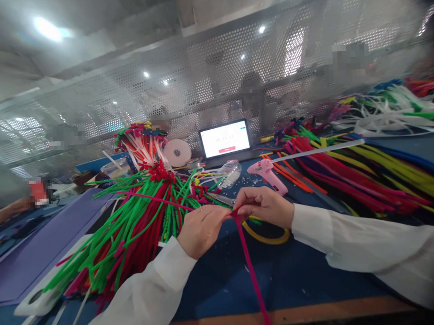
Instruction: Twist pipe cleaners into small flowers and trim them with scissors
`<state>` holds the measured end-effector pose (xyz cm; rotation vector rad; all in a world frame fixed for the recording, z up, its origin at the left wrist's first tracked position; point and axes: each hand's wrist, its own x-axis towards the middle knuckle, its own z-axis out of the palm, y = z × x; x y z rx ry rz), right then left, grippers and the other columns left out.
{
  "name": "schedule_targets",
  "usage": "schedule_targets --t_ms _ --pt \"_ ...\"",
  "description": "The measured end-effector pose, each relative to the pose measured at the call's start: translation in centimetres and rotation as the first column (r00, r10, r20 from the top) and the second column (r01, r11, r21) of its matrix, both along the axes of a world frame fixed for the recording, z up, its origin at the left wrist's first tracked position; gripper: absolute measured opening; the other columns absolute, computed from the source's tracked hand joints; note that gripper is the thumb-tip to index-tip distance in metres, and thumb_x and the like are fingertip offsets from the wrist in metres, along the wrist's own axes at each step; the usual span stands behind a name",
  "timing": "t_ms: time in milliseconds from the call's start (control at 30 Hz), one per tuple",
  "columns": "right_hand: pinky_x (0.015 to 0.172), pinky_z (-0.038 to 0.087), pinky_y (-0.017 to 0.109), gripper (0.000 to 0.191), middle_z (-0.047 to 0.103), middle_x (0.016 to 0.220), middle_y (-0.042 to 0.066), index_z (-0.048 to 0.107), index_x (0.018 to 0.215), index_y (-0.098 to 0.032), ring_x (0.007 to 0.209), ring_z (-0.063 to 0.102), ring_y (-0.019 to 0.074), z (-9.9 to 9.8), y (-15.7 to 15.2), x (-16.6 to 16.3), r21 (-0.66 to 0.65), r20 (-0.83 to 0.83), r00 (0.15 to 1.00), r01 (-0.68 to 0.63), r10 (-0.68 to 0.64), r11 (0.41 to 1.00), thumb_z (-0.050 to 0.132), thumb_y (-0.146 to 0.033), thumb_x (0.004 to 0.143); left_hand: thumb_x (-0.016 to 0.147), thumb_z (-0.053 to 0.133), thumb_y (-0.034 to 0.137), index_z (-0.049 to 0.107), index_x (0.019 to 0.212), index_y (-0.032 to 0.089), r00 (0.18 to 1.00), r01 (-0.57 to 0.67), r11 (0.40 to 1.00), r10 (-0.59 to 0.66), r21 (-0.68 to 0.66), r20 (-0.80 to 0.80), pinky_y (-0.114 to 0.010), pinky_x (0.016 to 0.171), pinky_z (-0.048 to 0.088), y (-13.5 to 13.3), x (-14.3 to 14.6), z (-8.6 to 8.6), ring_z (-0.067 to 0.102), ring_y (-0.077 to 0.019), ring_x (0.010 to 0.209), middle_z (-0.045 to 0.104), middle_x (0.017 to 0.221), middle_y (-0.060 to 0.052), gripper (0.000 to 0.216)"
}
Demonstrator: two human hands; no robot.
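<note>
A magenta pipe cleaner (248, 258) is pinched between my two hands above the blue tabletop. One length of it hangs down past the table's front edge, and a magenta strand also runs out to the left behind my left hand. My left hand (203, 228) is closed on it, fingertips pointing right. My right hand (265, 206) meets it there, thumb and forefinger pressed together at a small bend. The fingers partly cover the bend. Just behind the hands lie scissors (222, 199), partly hidden, and a yellow ring (268, 238).
Green and red pipe cleaners (133, 230) are heaped at left, beside purple sheets (36, 254). A pink glue gun (266, 172) with a long glue stick lies behind my right hand. More pipe cleaners (363, 179) spread at right. A lit tablet (225, 140) stands before a perforated metal screen (212, 80).
</note>
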<state>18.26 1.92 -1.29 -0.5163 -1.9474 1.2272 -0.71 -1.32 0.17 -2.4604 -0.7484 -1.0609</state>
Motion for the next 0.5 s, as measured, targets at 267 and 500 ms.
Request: schedule_targets --t_ms 267,500 --pt "0.061 0.045 0.022 0.01 0.062 0.069 0.002 0.057 0.077 -0.016 0.065 0.058 0.0109 0.07 0.07 0.41 0.456 0.093 0.975 0.14 -0.203 0.879 0.051 -0.023 0.077 0.075 0.049 0.012 0.061 0.08 0.016 0.998 0.043 0.994 -0.038 -0.105 0.042 -0.019 0.067 0.047 -0.03 0.2 0.2 0.06 -0.0103 0.071 0.066 0.075 -0.003 0.013" --pt "0.06 0.042 0.023 0.009 0.061 0.068 0.003 0.058 0.078 -0.018 0.065 0.054 0.0122 0.42 -0.12 0.64 0.68 0.02 0.942 0.232 -0.334 0.695 0.051 -0.022 0.077 0.076 0.049 0.02 0.059 0.088 0.018 0.958 0.116 0.823 0.054 -0.556 0.28 -0.022 0.063 0.049 -0.37 0.6 0.39 0.061 -0.0123 0.067 0.065 0.076 -0.003 0.016"
